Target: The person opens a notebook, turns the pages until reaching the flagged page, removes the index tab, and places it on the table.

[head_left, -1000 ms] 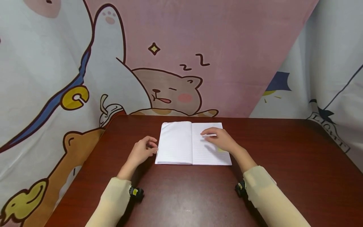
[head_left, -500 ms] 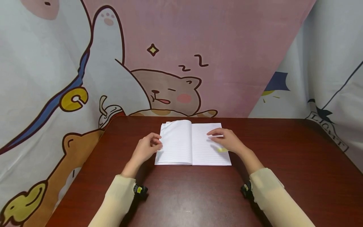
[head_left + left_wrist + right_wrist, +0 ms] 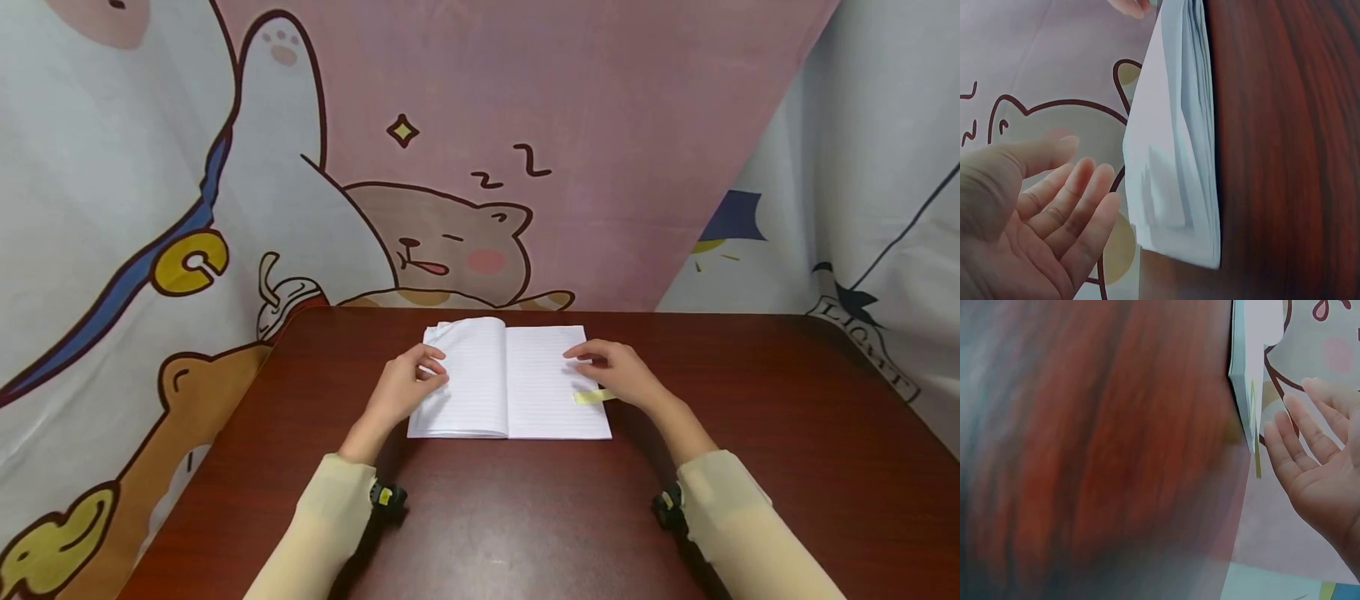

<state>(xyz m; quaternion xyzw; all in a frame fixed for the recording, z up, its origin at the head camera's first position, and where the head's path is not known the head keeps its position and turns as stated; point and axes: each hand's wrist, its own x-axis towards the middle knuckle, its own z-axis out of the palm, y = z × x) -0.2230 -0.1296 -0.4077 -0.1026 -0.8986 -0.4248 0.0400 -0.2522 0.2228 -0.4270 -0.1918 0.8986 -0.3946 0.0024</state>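
Note:
An open lined notebook (image 3: 480, 383) lies on the table, its left pages bulging up a little near the spine. A yellow sticky strip (image 3: 592, 397) juts past the right page's edge. Over the left page's outer edge is my left hand (image 3: 412, 379), thumb and fingers apart. The left wrist view shows this hand (image 3: 1054, 212) with loosely bent fingers and nothing in them, beside the page edges (image 3: 1179, 156). My right hand (image 3: 618, 372) hovers over the right page's outer edge. In the right wrist view its fingers (image 3: 1297, 440) are spread and hold nothing.
A dark reddish wooden table (image 3: 487, 517) carries the notebook near its far edge. Behind hangs a cloth (image 3: 637, 125) printed with cartoon animals. Both forearms wear pale sleeves (image 3: 322, 517), with a small black wrist camera (image 3: 387, 500) under the left one.
Both hands have moved to the right. The left one now overlaps the left page, whose sheets have bulged up. The right hand's shift has uncovered more of the yellow strip.

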